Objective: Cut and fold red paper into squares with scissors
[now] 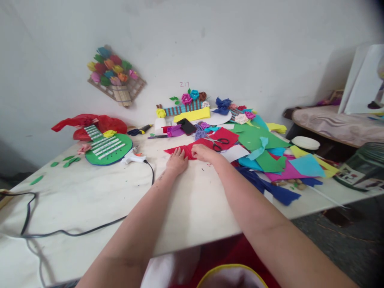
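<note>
A strip of red crepe paper (171, 151) lies flat on the white table between my two hands. My left hand (177, 161) rests on its near edge, fingers laid out over the paper. My right hand (203, 153) is closed, its bent fingertips gripping the paper just right of the left hand; the exact pinch is hidden. Beyond my right wrist lie black-handled scissors (222, 141), their blades over another red piece (226, 135). A white glue gun (133, 157) lies left of my left hand with its cord running toward me.
Coloured paper sheets (262, 138) are heaped on the right, near a glass jar (361, 166). A green paper guitar (109, 150) lies at the left beside pliers (140, 130). A black phone (188, 127) sits at the back. A dark cable (75, 234) crosses the near left.
</note>
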Motion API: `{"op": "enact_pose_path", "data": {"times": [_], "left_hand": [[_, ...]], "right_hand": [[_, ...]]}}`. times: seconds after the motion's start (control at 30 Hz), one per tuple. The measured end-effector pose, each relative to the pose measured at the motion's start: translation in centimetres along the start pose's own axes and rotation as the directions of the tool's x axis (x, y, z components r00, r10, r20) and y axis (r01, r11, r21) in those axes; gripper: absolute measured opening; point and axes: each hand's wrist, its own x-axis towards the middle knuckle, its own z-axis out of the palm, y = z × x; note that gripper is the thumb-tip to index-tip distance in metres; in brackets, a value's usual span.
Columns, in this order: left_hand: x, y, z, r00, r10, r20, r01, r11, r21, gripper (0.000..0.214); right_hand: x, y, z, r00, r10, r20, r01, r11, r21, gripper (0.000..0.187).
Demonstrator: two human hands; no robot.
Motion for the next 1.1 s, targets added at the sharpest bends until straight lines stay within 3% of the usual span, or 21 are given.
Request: {"op": "enact_pose_path", "data": {"times": [0.3,0.4,0.5,0.6,0.77,0.87,1.1], "left_hand": [[0.0,0.0,0.2,1.0,-0.001,-0.018,0.001,1.0,0.003,0.054],[0.1,0.0,0.3,0.999,0.007,-0.031,-0.007,1.0,0.002,0.054],[0.0,-0.1,0.3,1.0,0.006,-0.025,-0.006,1.0,0.003,0.054],[0.0,-0.2,0.2,1.0,0.019,-0.014,-0.019,1.0,0.007,0.054],[0.0,-0.3,0.4,0.998,0.048,-0.043,-0.047,0.999,0.014,0.053],[0.1,-0.3,0.4,0.998,0.034,-0.046,-0.033,0.999,0.014,0.053],[0.1,-0.7,0.7,0.996,0.075,-0.057,-0.074,0.997,0.017,0.052]], "right_hand": [[-0.5,1.3,-0.5,0.999,0.03,0.016,-0.031,0.995,0.1,0.021],[-0.6,1.5,-0.5,0.998,0.031,0.047,-0.041,0.972,0.232,0.019],[-1.2,1.5,-1.2,0.988,0.011,0.157,-0.077,0.904,0.42,0.011],[-1.7,1.5,-1.8,0.985,0.039,0.17,-0.123,0.845,0.52,0.022],[-1.1,2.0,-1.1,0.999,0.048,0.006,-0.044,0.845,0.533,0.008],[-0.5,2.4,-0.3,0.999,0.054,-0.006,-0.042,0.846,0.531,0.017],[-0.1,1.6,0.0,0.995,0.094,-0.027,-0.084,0.964,0.252,0.028]]}}
